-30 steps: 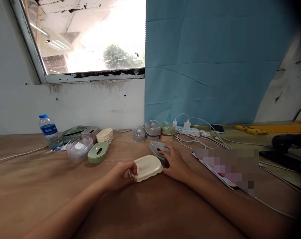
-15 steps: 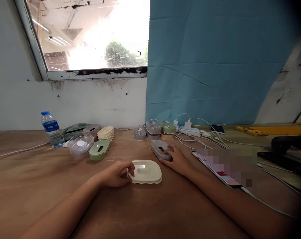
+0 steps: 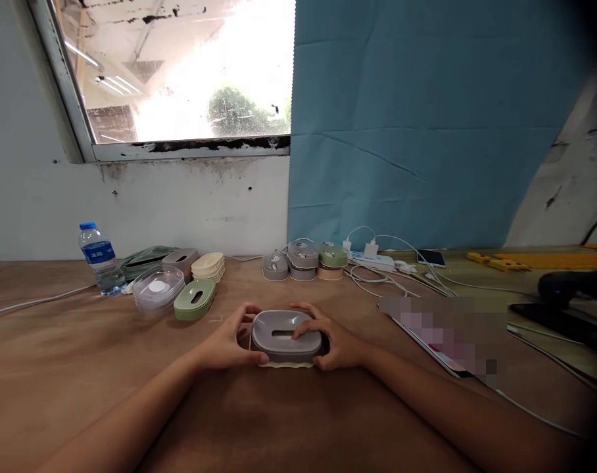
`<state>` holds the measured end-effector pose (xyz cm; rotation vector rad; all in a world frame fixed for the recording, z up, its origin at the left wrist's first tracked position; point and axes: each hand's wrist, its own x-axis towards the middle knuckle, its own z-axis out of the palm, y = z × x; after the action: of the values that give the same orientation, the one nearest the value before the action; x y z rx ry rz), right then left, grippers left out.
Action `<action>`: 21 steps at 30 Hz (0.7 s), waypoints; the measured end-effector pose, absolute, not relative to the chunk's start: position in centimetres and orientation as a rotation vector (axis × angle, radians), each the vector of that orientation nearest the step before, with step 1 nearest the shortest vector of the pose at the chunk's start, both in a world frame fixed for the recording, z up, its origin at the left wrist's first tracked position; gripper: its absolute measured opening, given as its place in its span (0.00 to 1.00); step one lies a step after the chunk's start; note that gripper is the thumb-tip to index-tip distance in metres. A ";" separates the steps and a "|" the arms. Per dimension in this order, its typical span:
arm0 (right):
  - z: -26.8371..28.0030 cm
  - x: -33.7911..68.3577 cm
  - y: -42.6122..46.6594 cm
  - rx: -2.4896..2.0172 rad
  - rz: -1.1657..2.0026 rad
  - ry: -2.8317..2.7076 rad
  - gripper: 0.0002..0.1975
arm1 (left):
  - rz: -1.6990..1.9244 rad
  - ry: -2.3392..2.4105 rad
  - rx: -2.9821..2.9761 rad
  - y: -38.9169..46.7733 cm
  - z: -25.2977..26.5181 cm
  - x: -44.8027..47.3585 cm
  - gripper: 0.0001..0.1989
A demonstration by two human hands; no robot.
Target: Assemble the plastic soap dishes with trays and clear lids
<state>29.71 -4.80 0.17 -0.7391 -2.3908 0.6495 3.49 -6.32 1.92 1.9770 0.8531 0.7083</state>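
Note:
Directly in front of me a grey oval cover (image 3: pixel 269 323) with a slot in its top sits over a cream oval piece (image 3: pixel 283 365). Only a thin wavy strip of the cream piece shows along the front bottom edge. My left hand (image 3: pixel 229 343) is closed round the cover's left end, thumb at the front and fingers behind. At the other end my right hand (image 3: pixel 340 341) grips the cover, with one finger lying on top beside the slot and the thumb at the front. Whether the two pieces are fastened together I cannot tell.
To the left are a green slotted cover (image 3: pixel 187 307), stacked cream pieces (image 3: pixel 208 265), clear plastic containers (image 3: pixel 153 295) and a water bottle (image 3: pixel 101 259). Several oval boxes (image 3: pixel 303 256) stand at the back. On the right lie a tablet (image 3: pixel 427 345), cables and a power strip (image 3: pixel 377 261).
The grey cover has come from the upper right onto the cream piece, carried by my right hand. My left hand has shifted from the cream piece's left edge to the cover's left end.

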 end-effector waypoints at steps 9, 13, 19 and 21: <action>-0.2 29.7 -5.2 -0.923 0.647 -2.359 0.36 | 0.841 0.873 2.045 -5.0 0.7 3.3 0.26; -0.3 29.7 -5.3 -0.998 0.673 -2.371 0.39 | 0.844 0.876 2.067 -4.4 0.2 3.2 0.25; 0.6 29.6 -6.0 -1.026 0.590 -2.475 0.40 | 0.781 0.888 2.158 -4.1 0.1 3.0 0.26; 0.8 29.7 -6.0 -1.013 0.558 -2.501 0.40 | 0.749 0.902 2.217 -4.3 0.4 3.0 0.26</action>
<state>29.70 -6.03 0.75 -1.0125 -2.5005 0.5584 2.98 -4.32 0.40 2.2171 0.9019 0.7491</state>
